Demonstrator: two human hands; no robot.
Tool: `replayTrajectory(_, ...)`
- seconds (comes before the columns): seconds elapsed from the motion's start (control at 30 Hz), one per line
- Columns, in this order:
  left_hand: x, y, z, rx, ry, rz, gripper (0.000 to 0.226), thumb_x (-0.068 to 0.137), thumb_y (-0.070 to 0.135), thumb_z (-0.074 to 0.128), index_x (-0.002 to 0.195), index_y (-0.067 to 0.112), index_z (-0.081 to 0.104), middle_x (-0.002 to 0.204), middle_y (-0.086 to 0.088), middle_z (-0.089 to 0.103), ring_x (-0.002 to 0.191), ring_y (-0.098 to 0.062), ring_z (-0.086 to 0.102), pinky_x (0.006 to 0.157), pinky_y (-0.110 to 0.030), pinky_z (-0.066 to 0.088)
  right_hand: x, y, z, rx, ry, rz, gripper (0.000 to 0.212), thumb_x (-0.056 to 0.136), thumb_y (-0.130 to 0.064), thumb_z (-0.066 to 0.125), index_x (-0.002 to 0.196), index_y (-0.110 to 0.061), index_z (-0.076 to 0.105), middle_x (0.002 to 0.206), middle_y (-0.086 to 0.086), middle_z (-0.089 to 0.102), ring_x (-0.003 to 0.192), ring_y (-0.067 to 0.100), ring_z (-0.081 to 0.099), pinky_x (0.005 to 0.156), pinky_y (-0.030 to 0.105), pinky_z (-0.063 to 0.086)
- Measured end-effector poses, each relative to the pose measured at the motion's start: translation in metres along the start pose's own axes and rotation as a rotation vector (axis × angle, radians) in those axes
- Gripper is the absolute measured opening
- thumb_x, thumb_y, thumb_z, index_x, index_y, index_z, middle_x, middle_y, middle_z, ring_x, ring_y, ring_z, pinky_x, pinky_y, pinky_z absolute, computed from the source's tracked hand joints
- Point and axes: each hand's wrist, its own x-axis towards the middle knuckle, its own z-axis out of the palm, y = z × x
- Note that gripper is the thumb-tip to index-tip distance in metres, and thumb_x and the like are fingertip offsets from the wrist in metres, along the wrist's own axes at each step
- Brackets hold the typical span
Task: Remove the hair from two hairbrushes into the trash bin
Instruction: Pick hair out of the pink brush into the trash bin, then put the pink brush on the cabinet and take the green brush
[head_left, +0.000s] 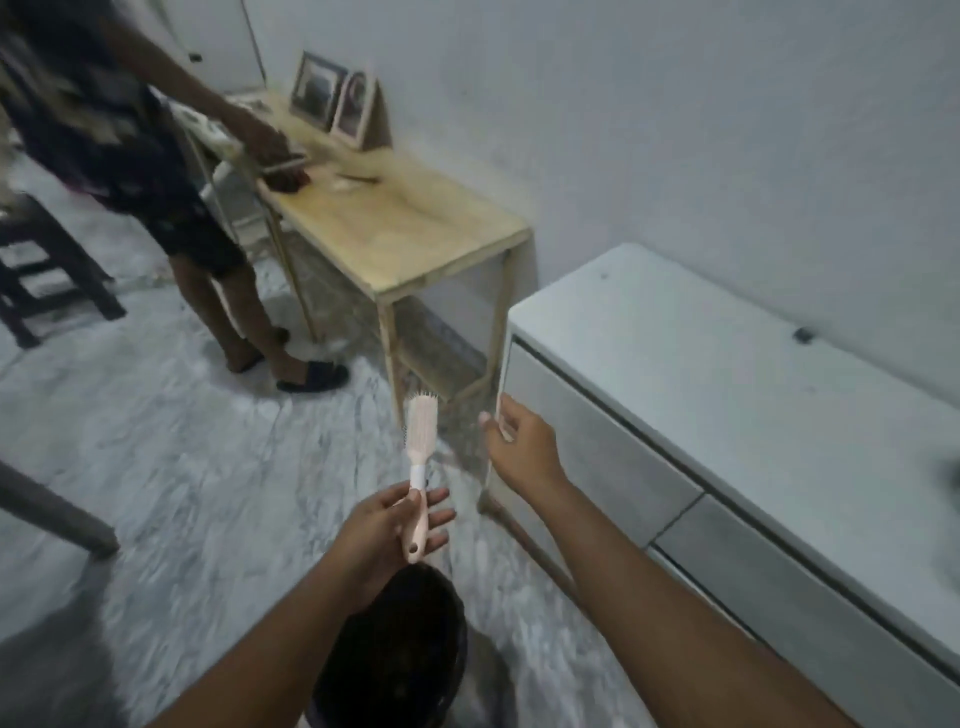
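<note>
My left hand (400, 525) holds a pink hairbrush (420, 457) by its handle, head pointing up and away, bristles to the right. The brush hangs just above a black trash bin (400, 649) on the floor, partly hidden by my left forearm. My right hand (519, 441) reaches out to the front corner of a white cabinet (701, 374); thumb and fingers curl round its vertical edge. No loose hair shows in either hand. A second brush is not clearly in view.
A light wooden table (395, 223) stands against the wall with picture frames (332, 101) and small blurred items. Another person (130, 130) leans over its left end. A dark stool (47, 270) stands at the far left on the marble floor.
</note>
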Motion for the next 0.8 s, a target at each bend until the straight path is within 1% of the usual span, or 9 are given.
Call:
replayTrajectory(0.2,-0.020,0.065,0.134,0.145,-0.220,0.010,0.025,0.102,0.009,0.048,0.119,-0.005,0.059,0.120,-0.018,0.070,0.101,-0.032,0.071,0.080,-0.046,0.060,-0.016,-0.032,-0.142,-0.007,0.259,0.004,0.061,0.096,-0.042,0.054,0.149,-0.015,0.039,0.150,0.007,0.047,0.135,0.021,0.050,0.113,0.032,0.039)
replayTrajectory(0.3,-0.020,0.065,0.195,0.220,-0.318,-0.030,0.027,0.102,0.010,0.048,0.120,-0.006,0.059,0.121,-0.019,0.069,0.105,-0.034,0.068,0.084,-0.049,0.059,-0.032,-0.022,-0.199,-0.008,0.362,0.071,0.062,0.097,-0.045,0.051,0.151,-0.017,0.036,0.151,0.005,0.045,0.135,0.021,0.050,0.110,0.028,0.036)
replayTrajectory(0.37,-0.019,0.053,0.234,0.294,-0.393,-0.071,0.027,0.102,0.012,0.049,0.120,-0.004,0.061,0.120,-0.017,0.070,0.107,-0.034,0.066,0.087,-0.051,0.058,-0.046,-0.008,-0.237,-0.002,0.439,0.115,0.063,0.097,-0.046,0.051,0.151,-0.017,0.035,0.152,0.005,0.044,0.136,0.022,0.048,0.113,0.031,0.036)
replayTrajectory(0.43,-0.019,0.033,0.271,0.380,-0.455,-0.108,0.027,0.102,0.016,0.050,0.120,0.002,0.062,0.118,-0.010,0.073,0.106,-0.030,0.063,0.088,-0.048,0.055,-0.062,0.009,-0.274,-0.005,0.519,0.159,0.064,0.096,-0.048,0.051,0.150,-0.017,0.036,0.152,0.005,0.044,0.138,0.022,0.046,0.116,0.035,0.035)
replayTrajectory(0.53,-0.020,-0.003,0.323,0.490,-0.547,-0.151,0.026,0.103,0.022,0.049,0.121,0.009,0.060,0.117,0.002,0.074,0.092,-0.021,0.054,0.082,-0.039,0.045,-0.088,0.038,-0.322,-0.013,0.594,0.231,0.063,0.097,-0.047,0.050,0.150,-0.016,0.035,0.152,0.006,0.044,0.139,0.023,0.044,0.117,0.037,0.034)
replayTrajectory(0.57,-0.021,-0.016,0.341,0.510,-0.570,-0.170,0.026,0.103,0.023,0.048,0.122,0.010,0.059,0.117,0.002,0.074,0.089,-0.019,0.054,0.080,-0.037,0.045,-0.095,0.049,-0.337,-0.010,0.615,0.249,0.063,0.097,-0.046,0.050,0.150,-0.015,0.035,0.152,0.006,0.044,0.139,0.023,0.044,0.117,0.037,0.033)
replayTrajectory(0.63,-0.025,-0.039,0.376,0.527,-0.595,-0.207,0.025,0.102,0.022,0.050,0.121,0.008,0.059,0.117,-0.001,0.072,0.085,-0.018,0.056,0.073,-0.032,0.049,-0.106,0.072,-0.367,-0.025,0.657,0.286,0.062,0.098,-0.045,0.048,0.150,-0.014,0.035,0.152,0.008,0.044,0.140,0.024,0.043,0.117,0.036,0.031)
replayTrajectory(0.73,-0.031,-0.070,0.430,0.544,-0.626,-0.240,0.025,0.100,0.017,0.055,0.119,0.003,0.063,0.100,-0.007,0.066,0.075,-0.020,0.059,0.063,-0.029,0.053,-0.121,0.108,-0.413,-0.096,0.704,0.347,0.059,0.100,-0.043,0.043,0.149,-0.011,0.037,0.149,0.007,0.048,0.139,0.023,0.043,0.113,0.029,0.029)
replayTrajectory(0.8,-0.032,-0.090,0.465,0.545,-0.642,-0.257,0.023,0.099,0.014,0.056,0.117,0.001,0.063,0.092,-0.009,0.062,0.073,-0.023,0.060,0.063,-0.031,0.057,-0.130,0.131,-0.441,-0.061,0.738,0.379,0.058,0.100,-0.044,0.044,0.148,-0.013,0.039,0.147,0.006,0.050,0.136,0.023,0.047,0.113,0.029,0.031)
